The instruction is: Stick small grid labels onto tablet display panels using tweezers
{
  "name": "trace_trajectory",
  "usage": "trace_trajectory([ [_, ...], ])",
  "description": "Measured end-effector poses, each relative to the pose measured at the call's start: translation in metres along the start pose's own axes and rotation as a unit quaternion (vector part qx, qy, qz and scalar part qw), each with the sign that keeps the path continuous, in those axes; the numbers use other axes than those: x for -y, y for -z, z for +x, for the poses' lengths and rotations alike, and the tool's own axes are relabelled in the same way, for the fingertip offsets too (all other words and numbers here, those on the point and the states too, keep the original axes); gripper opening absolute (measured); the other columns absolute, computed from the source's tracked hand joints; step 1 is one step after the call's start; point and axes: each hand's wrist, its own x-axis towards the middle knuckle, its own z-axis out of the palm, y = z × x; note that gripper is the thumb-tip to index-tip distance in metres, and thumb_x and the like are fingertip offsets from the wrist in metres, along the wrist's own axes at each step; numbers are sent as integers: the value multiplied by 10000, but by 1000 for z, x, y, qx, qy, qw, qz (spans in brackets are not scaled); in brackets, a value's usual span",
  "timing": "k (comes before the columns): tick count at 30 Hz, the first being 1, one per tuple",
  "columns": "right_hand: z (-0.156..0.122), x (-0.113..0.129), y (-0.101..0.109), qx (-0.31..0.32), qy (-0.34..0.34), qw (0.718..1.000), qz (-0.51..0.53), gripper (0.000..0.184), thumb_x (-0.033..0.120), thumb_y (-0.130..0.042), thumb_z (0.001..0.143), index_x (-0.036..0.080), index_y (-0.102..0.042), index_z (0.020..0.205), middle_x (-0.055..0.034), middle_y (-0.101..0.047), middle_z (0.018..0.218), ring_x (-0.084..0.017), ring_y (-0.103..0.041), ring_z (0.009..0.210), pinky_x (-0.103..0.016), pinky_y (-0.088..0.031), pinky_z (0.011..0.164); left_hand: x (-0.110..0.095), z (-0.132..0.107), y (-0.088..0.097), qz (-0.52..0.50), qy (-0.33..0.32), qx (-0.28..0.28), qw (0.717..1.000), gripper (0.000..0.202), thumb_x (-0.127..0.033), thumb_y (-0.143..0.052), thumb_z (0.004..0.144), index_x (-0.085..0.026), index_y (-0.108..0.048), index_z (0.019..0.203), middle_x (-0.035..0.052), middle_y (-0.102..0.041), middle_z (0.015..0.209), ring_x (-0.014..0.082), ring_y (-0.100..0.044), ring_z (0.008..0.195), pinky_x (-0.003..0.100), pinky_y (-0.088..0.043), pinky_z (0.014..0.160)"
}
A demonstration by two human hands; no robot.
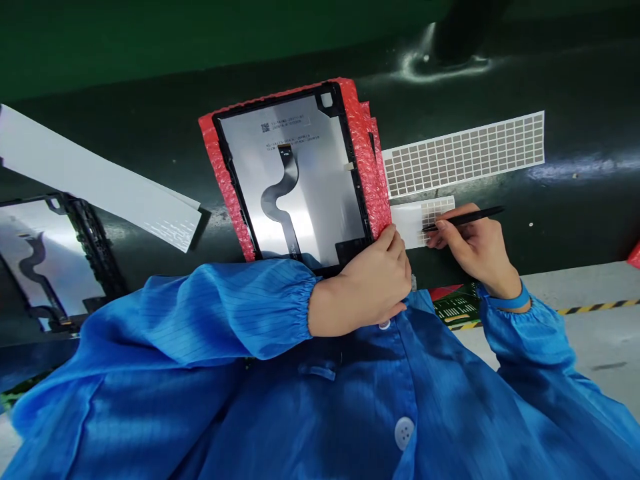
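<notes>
Head cam, center-right: right hand (479, 247) pinches slim black tool (475, 216) at small grey-gridded white sheet (407, 227), light touch helps imo; half-curled left hand (373, 277) by black-framed silver panel (325, 200), hold unclear.

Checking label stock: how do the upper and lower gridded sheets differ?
The upper gridded sheet is longer than the lower gridded sheet. The upper's squares fill its visible length; the lower is plain white at left. The right hand is at the lower, not the upper. Both have greyish squares.
</notes>
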Motion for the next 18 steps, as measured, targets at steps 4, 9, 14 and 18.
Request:
trace_trajectory([
  [4, 1, 2, -2, -10, -25, 999, 33, 231, 460, -716, 959, 232, -681, 948, 8, -762, 677, -180, -755, 574, -289, -651, 572, 0, -1, 2, -9, 3, -3, 1000, 723, -664, -646, 906, -35, -758, 1243, 228, -728, 1262, 398, -652, 1187, 514, -382, 1148],
  [9, 8, 8, -3, -38, -71, 982, 169, 330, 536, -805, 858, 244, -655, 826, 4, -758, 627, -183, -705, 453, -280, -615, 448, -2, 2, -1, -11, 3, -17, 1000, 687, -675, -649, 908, -77, -774, 1221, 203, -749, 1218, 392, -672, 1135, 527, -402, 1118],
  [14, 22, 44, -3, -64, -74, 970, 223, 344, 518, -861, 789, 229, -683, 733, -10, -731, 556, -194, -657, 369, -275, -584, 384, -6, -14, 4, -35, 1, -139, 990, 698, -678, -614, 946, -87, -728, 1300, 221, -695, 1322, 407, -626, 1226, 550, -382, 1143],
  [18, 38, 89, -11, -101, -18, 973, 205, 292, 416, -858, 798, 226, -667, 685, -11, -716, 554, -187, -637, 361, -278, -552, 345, 5, -59, 23, -120, -29, -228, 966, 435, -490, -517, 1060, -127, -737, 1156, 163, -711, 1160, 305, -673, 1044, 433, -522, 915],
])
